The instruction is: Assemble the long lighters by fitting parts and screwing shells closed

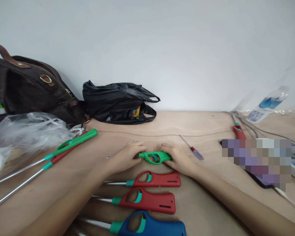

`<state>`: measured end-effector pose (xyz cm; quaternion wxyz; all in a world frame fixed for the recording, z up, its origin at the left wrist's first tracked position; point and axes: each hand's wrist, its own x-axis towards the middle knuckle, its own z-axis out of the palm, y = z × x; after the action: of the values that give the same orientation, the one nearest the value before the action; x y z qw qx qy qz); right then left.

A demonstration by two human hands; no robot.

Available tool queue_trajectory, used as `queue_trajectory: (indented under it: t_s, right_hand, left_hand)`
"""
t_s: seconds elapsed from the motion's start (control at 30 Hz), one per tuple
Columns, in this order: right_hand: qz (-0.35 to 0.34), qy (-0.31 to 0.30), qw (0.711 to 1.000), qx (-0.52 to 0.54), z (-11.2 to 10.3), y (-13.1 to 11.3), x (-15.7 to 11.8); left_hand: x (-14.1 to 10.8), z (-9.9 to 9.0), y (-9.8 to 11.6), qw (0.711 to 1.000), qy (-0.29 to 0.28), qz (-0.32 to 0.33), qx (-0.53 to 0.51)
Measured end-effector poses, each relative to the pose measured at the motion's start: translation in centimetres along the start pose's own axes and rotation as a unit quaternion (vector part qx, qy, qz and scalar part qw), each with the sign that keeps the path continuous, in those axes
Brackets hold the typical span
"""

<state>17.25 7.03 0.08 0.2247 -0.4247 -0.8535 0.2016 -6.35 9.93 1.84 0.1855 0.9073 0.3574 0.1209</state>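
A green gas lighter (166, 156) lies crosswise between my hands, low over or on the tabletop. My left hand (125, 155) is closed around its front end, where a short dark piece shows beside the fingers. The rear of the handle is gripped by my right hand (180, 160), which hides its end. Just below, a red lighter (167, 179), a second red lighter (159, 201) and a blue lighter (159, 226) lie in a column with metal tubes pointing left. A small screwdriver (196, 152) with a purple handle rests right of my right hand.
On the left, another green lighter (77, 141) overlaps a red one (60, 156), near a clear plastic bag (36, 131) and a dark bag (34, 82). A black plastic bag (113, 101) sits by the wall. At right are a phone (260, 182), cables and a bottle (267, 105).
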Motion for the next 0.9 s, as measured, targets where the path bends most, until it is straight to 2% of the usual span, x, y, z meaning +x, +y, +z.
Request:
queue_trajectory:
  t_s: [0.13,0.37,0.57,0.73,0.9]
  right_hand:
    - [-0.008,0.011,1.000,-0.008,0.2,0.3,-0.1]
    - [-0.011,0.007,0.999,-0.035,0.2,0.1,-0.1]
    - [-0.011,-0.010,0.997,-0.082,-0.2,-0.4,-0.2]
    - [-0.029,-0.019,0.997,-0.065,-0.7,-0.9,-0.4]
    - [-0.016,-0.010,0.999,-0.043,-0.9,-0.8,-0.9]
  left_hand:
    - [-0.1,-0.2,-0.2,0.999,-0.011,0.005,0.046]
    - [-0.3,-0.1,-0.5,0.996,0.021,0.046,0.072]
    - [-0.5,0.3,-0.4,0.992,0.014,0.056,0.116]
    - [-0.3,0.2,-0.4,0.992,0.003,0.054,0.112]
    - [-0.2,0.1,-0.4,0.996,0.021,0.075,0.052]
